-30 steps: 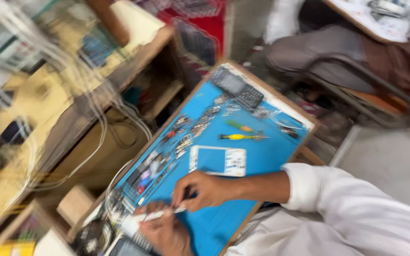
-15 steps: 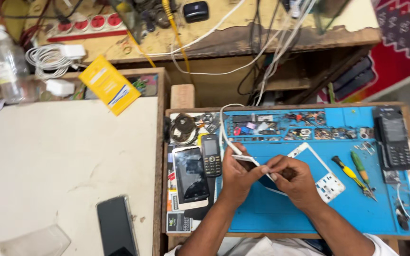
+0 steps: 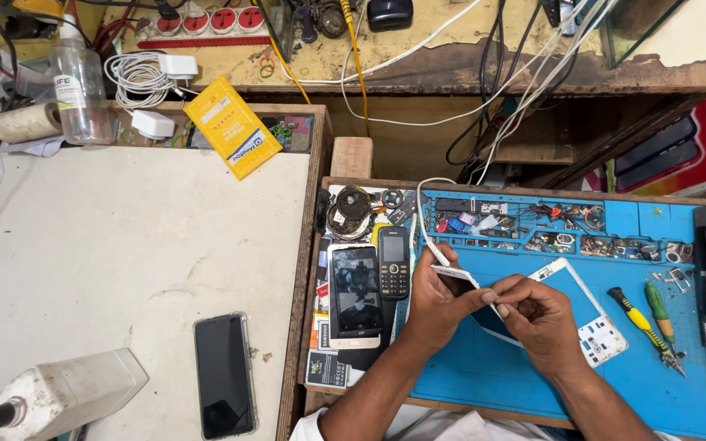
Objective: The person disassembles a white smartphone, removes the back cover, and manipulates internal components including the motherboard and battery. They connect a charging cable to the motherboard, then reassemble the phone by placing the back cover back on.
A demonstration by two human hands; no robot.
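My left hand (image 3: 439, 300) and my right hand (image 3: 538, 320) meet over a blue work mat (image 3: 533, 376). Together they pinch a small flat white part (image 3: 457, 278) that sits at the end of a white cable (image 3: 425, 224). Under my right hand lies a white phone frame (image 3: 594, 322) on the mat. Just left of my left hand lie a black keypad phone (image 3: 393, 263) and a white smartphone (image 3: 354, 294) with a dark screen.
A yellow-handled and a green-handled screwdriver (image 3: 645, 314) lie right of the frame. Small parts fill the mat's top tray (image 3: 533, 229). A black phone (image 3: 223, 373), a yellow box (image 3: 232, 126), a clear bottle (image 3: 80, 86) and a white charger (image 3: 154, 124) are on the white table at left.
The view swung from a tilted, blurred look at the bench to a steady look straight down. Both hands stay together over the mat on the white cable end.
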